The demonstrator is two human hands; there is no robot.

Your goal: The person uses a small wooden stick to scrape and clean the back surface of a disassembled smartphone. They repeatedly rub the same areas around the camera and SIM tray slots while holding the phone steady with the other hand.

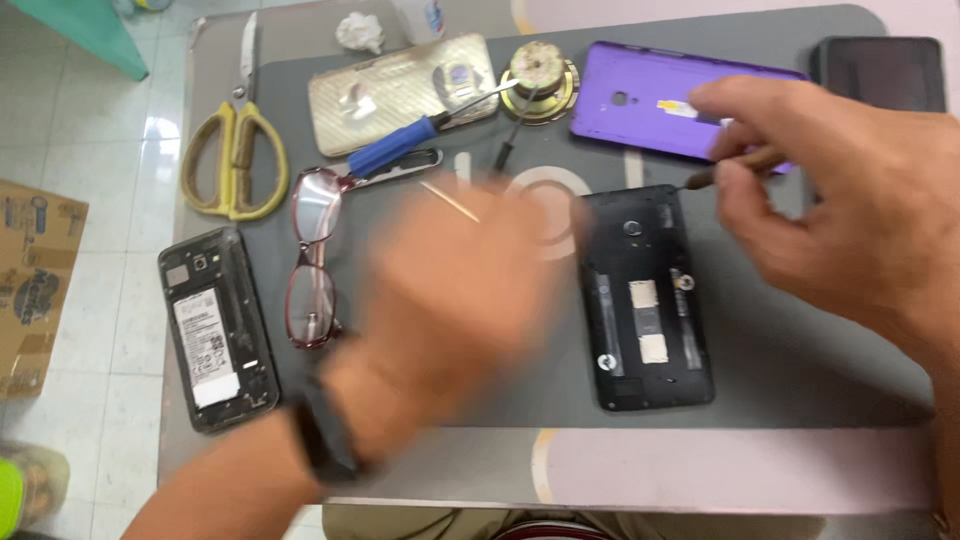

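the right hand (850, 210) hovers over the right part of the dark grey rubber work mat (780, 340), its fingers pinched narrow around a thin brown-handled tool (735, 168) that points left and down toward the top right corner of the opened black phone with its back cover off (645, 295). whether the tool tip touches the phone cannot be told. that black phone lies flat on the mat, upright, just left of the right hand and just below the purple plastic phone back cover (660, 100), which lies at the mat's far edge, partly behind the right hand's fingers.

the left hand (455, 310) is a blur over the middle of the mat, just left of the black phone; how its fingers stand cannot be told, and nothing shows in it. a dark band sits at its wrist.

beyond the left hand lie a blue-handled screwdriver (400, 148), a thin wooden stick (450, 201) and a small round brass-coloured speaker part (540, 80). a gold patterned phone cover (400, 95) lies at the far edge. red-framed glasses (315, 260) lie just left of the left hand. further left, on the bare desk (640, 470), are yellow-handled scissors (235, 150) and a second opened black phone with a white-labelled battery (215, 330). a dark flat device (880, 72) lies at the far right corner.
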